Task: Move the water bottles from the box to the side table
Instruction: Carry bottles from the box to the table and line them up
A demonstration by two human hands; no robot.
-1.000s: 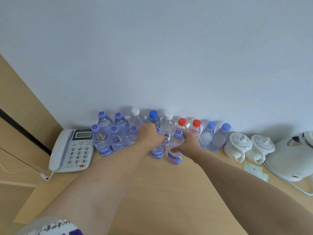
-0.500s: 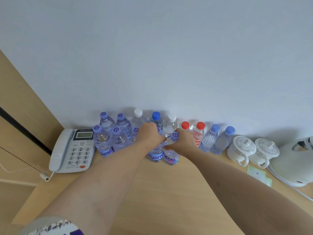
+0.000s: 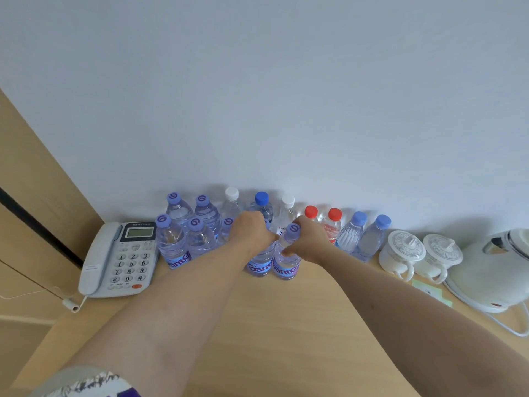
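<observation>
Your left hand (image 3: 252, 233) grips one purple-capped bottle (image 3: 260, 263), your right hand (image 3: 310, 239) its neighbour (image 3: 287, 262); both bottles stand on the counter (image 3: 272, 325), touching. Release carelessly and they could topple into the packed rows behind.

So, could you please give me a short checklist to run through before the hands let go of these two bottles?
1. Left hand grips left bottle: ok.
2. Right hand grips right bottle: ok.
3. Both bottles upright: ok.
4. Bases resting fully on the table: cannot tell.
5. Clear of the telephone and cups: ok.
6. Box emptied: cannot tell, out of view.
</observation>
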